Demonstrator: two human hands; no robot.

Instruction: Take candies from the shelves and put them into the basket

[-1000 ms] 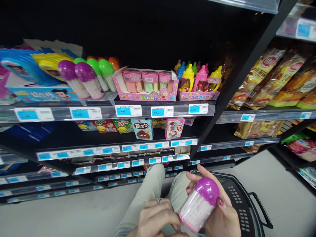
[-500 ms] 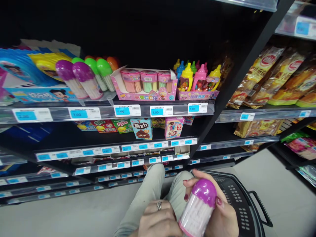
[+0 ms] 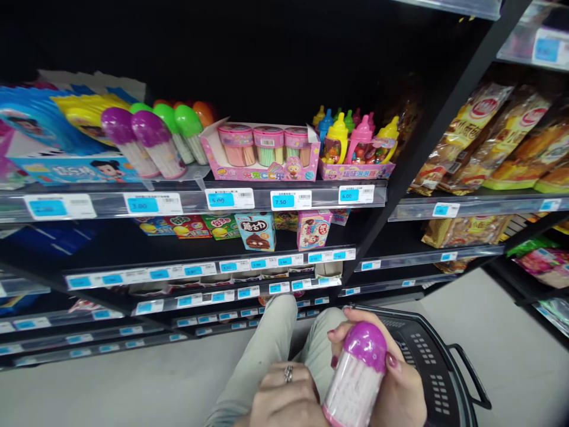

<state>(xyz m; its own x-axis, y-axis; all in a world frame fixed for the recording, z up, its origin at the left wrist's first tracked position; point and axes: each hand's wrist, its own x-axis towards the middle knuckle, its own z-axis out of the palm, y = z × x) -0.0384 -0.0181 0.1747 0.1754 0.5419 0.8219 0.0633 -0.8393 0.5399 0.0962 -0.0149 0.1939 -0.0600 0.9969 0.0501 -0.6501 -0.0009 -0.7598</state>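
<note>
My right hand [image 3: 402, 385] is wrapped round a clear plastic jar [image 3: 353, 388] with a purple domed cap and a pink base. White stick-like pieces show through its wall. The jar leans, cap up and to the right, above my lap. My left hand [image 3: 287, 391], with a ring on one finger, is curled at the lower left of the jar, by its base. Its fingertips are hidden, so what they grip, if anything, cannot be seen. Matching purple-capped jars [image 3: 151, 145] stand on the shelf at the left, beside green- and orange-capped ones.
A black basket [image 3: 438, 356] stands on the floor at my right. Ahead, the shelf [image 3: 186, 204] bears a pink box of small tubs [image 3: 267, 151], bottle-shaped sweets [image 3: 355, 139] and blue packets [image 3: 44, 118]. Bagged bread [image 3: 471, 136] fills the right bay. Small boxes [image 3: 255, 231] sit lower.
The jar and my right hand have shifted very slightly to the left. My left hand keeps nearly the same place, and the shelf goods have not changed.
</note>
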